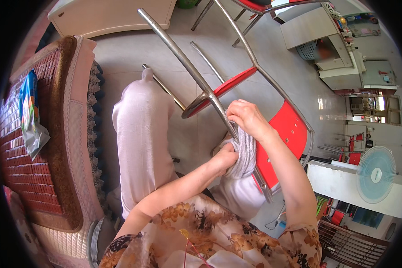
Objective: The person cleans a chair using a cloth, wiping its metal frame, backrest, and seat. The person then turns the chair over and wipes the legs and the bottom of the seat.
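Observation:
A chrome-framed chair [187, 57] with red panels lies tipped over in front of me. A thick bundle of light grey yarn or cord [246, 157] is looped in several turns about its metal tube, near the red backrest [289, 130]. My left hand [225, 158] grips the bundle from the left side, thumb against the strands. Higher on the tube, my right hand [246, 117] pinches a part of the grey cord between thumb and fingers. The ends of the cord are hidden by my hands.
On the left is a bed or couch with a reddish slatted mat [33, 177], bearing a plastic packet [30, 117]. A fan [376, 174] stands at right by a white ledge [338, 181]. Another red chair [254, 5] is at the top. My draped leg [144, 134] is beside the tipped chair.

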`<state>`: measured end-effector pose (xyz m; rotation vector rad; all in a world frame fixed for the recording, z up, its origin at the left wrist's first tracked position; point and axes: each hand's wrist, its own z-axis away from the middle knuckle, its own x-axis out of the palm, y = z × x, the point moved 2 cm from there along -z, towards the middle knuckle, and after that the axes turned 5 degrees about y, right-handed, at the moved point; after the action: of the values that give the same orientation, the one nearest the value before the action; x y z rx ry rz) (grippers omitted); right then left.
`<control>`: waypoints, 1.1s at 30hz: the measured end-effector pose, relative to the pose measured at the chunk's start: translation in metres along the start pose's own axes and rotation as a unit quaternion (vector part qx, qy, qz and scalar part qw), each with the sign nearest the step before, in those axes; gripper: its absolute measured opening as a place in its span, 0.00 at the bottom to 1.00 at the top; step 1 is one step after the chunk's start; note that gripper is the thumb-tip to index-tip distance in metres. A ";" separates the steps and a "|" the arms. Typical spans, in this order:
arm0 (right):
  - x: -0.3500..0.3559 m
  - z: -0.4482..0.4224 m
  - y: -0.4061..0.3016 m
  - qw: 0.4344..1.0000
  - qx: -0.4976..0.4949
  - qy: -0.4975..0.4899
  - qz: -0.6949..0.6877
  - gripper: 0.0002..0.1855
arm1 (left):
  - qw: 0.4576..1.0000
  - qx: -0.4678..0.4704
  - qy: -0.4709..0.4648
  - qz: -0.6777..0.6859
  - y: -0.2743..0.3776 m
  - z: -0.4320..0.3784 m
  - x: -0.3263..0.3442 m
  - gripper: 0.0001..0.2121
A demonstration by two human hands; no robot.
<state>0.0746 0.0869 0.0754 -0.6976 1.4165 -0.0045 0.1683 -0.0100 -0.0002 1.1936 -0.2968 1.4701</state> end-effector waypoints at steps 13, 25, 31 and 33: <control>-0.003 0.003 0.007 0.998 -0.059 0.005 0.014 0.06 | 1.000 -0.006 -0.018 -0.015 -0.004 -0.002 0.002 0.16; -0.002 0.006 0.011 0.998 -0.058 -0.004 -0.030 0.06 | 0.999 -0.017 -0.006 -0.043 -0.004 0.001 0.001 0.14; -0.007 0.006 0.008 0.995 -0.068 -0.054 -0.052 0.06 | 0.999 -0.042 -0.021 -0.024 -0.003 0.002 -0.002 0.14; 0.010 0.007 0.020 0.997 -0.049 -0.034 -0.051 0.06 | 0.998 -0.038 -0.039 -0.007 -0.002 0.002 0.001 0.14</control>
<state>0.0750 0.1021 0.0569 -0.8423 1.3224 0.0084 0.1716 -0.0107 0.0005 1.1921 -0.3926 1.3894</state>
